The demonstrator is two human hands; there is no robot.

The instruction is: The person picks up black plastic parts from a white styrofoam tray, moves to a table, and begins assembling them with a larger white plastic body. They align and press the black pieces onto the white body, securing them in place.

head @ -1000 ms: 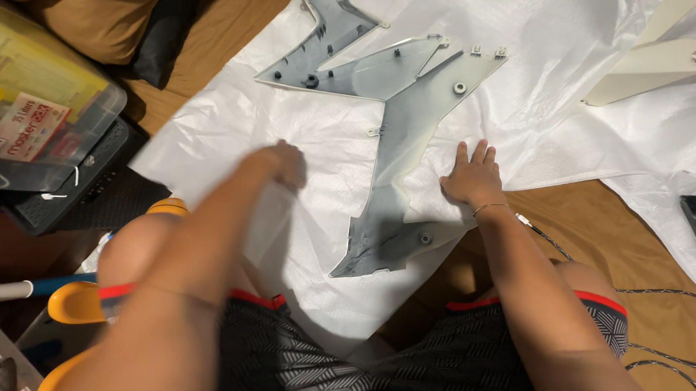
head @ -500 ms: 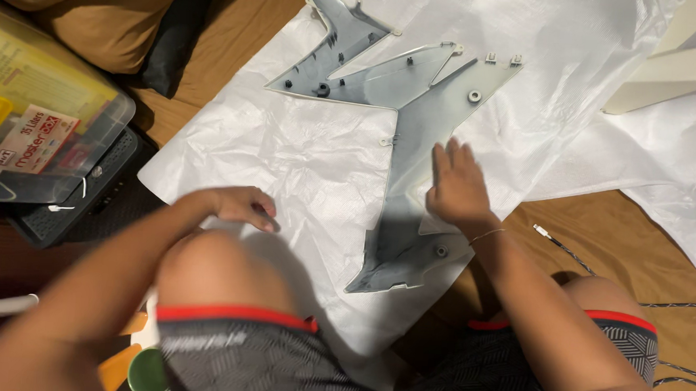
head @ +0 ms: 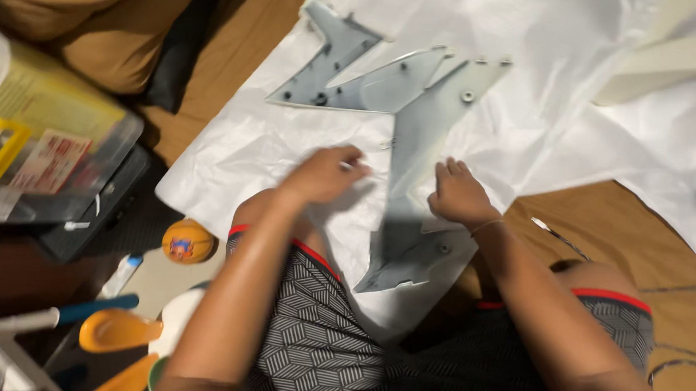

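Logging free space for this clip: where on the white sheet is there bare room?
Bare sheet lies left of the grey panel, above the left hand, and right of the panel toward the cream part. Crowded around both hands, the right hand on the panel's edge, and by the bin.

A single head-worn camera looks steeply down from close above the person's lap, facing forward over the knees. The left hand [head: 325, 174] and right hand [head: 459, 195] sit mid-frame on the grey plastic panel [head: 414, 143], the white sheet [head: 543, 110] filling the upper frame.
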